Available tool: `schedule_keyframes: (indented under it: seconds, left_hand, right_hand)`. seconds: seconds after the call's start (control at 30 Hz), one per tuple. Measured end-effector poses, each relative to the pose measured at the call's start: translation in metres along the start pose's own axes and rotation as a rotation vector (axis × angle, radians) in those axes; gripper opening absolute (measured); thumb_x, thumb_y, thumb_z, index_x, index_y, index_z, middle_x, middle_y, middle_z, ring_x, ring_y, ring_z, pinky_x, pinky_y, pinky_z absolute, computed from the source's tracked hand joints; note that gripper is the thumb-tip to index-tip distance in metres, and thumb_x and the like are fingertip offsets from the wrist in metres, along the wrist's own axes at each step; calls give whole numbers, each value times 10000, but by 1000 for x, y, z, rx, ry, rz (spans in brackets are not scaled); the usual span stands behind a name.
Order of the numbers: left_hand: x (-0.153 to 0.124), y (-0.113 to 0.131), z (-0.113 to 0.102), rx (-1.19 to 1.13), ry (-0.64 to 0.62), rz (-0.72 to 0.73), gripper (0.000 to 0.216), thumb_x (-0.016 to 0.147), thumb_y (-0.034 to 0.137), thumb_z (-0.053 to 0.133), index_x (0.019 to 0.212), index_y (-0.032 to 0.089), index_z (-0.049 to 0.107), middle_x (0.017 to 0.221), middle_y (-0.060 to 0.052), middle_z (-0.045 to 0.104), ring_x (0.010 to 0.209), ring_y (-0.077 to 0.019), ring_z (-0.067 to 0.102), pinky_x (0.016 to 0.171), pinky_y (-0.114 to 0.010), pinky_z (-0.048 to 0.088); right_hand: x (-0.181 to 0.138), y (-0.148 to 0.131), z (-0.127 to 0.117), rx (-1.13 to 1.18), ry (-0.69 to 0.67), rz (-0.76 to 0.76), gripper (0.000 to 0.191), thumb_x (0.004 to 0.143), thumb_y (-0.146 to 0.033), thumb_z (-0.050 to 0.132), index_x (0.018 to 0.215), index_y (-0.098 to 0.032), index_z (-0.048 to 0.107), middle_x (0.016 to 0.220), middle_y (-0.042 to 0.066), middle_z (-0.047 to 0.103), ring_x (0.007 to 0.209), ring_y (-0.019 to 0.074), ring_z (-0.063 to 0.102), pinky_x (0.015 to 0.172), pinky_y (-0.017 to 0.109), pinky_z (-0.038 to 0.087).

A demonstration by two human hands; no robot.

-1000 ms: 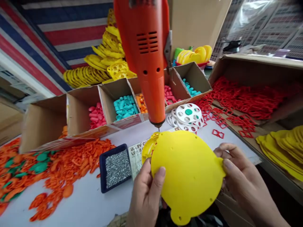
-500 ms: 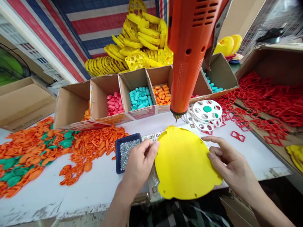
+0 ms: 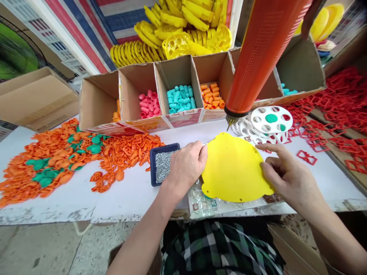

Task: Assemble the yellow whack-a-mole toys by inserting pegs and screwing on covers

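A yellow plastic plate (image 3: 233, 168) with small holes near its rim lies flat at the table's front edge. My right hand (image 3: 286, 177) grips its right edge, thumb on top. My left hand (image 3: 186, 166) is curled in a pinch at the plate's upper left edge, right beside a dark blue tray of small silver screws (image 3: 163, 166). What the fingertips pinch is too small to make out. An orange power screwdriver (image 3: 258, 57) hangs tilted from above, its bit just over the plate's far edge.
A divided cardboard box (image 3: 99, 99) holds pink (image 3: 148, 104), teal (image 3: 180, 98) and orange (image 3: 211, 95) pieces. Yellow plates (image 3: 177, 26) are stacked behind it. Loose orange and green pieces (image 3: 57, 156) lie at left, white discs (image 3: 271, 120) and red frames (image 3: 341, 103) at right.
The plate has come down from my raised hands to lie on the table. My left hand went to the screw tray and back to the plate's edge. The view tilted down and left.
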State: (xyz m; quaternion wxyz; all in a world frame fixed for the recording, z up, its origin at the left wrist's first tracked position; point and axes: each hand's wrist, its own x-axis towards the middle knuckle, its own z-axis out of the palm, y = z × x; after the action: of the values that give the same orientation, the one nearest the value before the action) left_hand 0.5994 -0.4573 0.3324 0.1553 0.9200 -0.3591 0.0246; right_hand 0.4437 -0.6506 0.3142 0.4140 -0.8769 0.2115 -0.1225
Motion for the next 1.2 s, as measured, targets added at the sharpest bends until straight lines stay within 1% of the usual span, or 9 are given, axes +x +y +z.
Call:
schedule_keyframes:
  seconds: [0.23,0.37,0.53,0.7,0.77,0.83,0.93,1.07,1.2]
  left_hand:
    - [1,1,1,88,22,17,268,989,310,456,822,177,619,807,-50,722,690,-193,652,535,-333,241]
    - [1,1,2,104,22,18,261,985,325,468,826,179,616,806,-42,722,692,-195,659,533,-329,256]
    - [-1,1,5,99,46,-26,220,968,327,499,840,184,606,810,-33,719,694,-205,665,528,-324,270]
    - [-2,0,6,64,76,-83,179,950,345,538,873,197,604,775,-15,704,667,-209,652,537,-317,302]
    - [-3,-3,5,21,99,-72,184,950,367,543,943,196,612,822,-17,700,700,-211,650,549,-312,330]
    - [-6,-7,3,-53,143,-38,212,948,374,551,1033,191,616,906,-23,691,721,-197,638,574,-306,376]
    - [-17,-14,0,-207,198,34,260,956,341,543,1137,166,611,1017,-46,660,763,-168,621,656,-292,461]
    - [-43,-16,-4,-364,199,95,267,964,255,548,1209,158,597,1163,-68,617,866,-127,618,753,-240,500]
    - [-74,-8,-4,-506,203,54,184,938,161,585,1113,204,622,1019,-5,625,794,-80,595,726,-182,487]
  right_hand:
    - [7,0,-2,-87,-18,-5,391,904,-330,489,1291,-276,502,587,-61,417,489,127,369,474,248,286]
    - [9,4,-1,-149,10,-43,395,890,-305,504,1283,-269,517,598,-63,420,495,122,380,500,247,313]
    - [12,10,4,-185,65,-97,406,860,-235,533,1266,-255,539,604,-72,421,496,107,390,519,241,322]
    - [15,8,5,-73,49,-124,370,885,-206,521,1255,-221,529,616,-76,417,507,101,398,522,239,326]
    - [14,8,1,16,59,-142,330,905,-201,510,1234,-199,531,613,-77,396,503,98,385,507,238,318]
    - [9,9,-6,79,103,-159,297,919,-190,507,1213,-186,545,630,-70,410,513,94,394,507,234,333]
    - [-6,13,-16,74,150,-170,264,935,-180,518,1191,-202,578,716,-37,500,585,95,473,557,226,400]
    - [-29,21,-19,8,107,-200,270,948,-180,548,1205,-248,598,916,8,594,725,106,571,678,232,473]
    - [-45,25,-13,-23,78,-234,314,962,-174,541,1257,-271,584,1075,34,601,830,117,611,782,252,503]
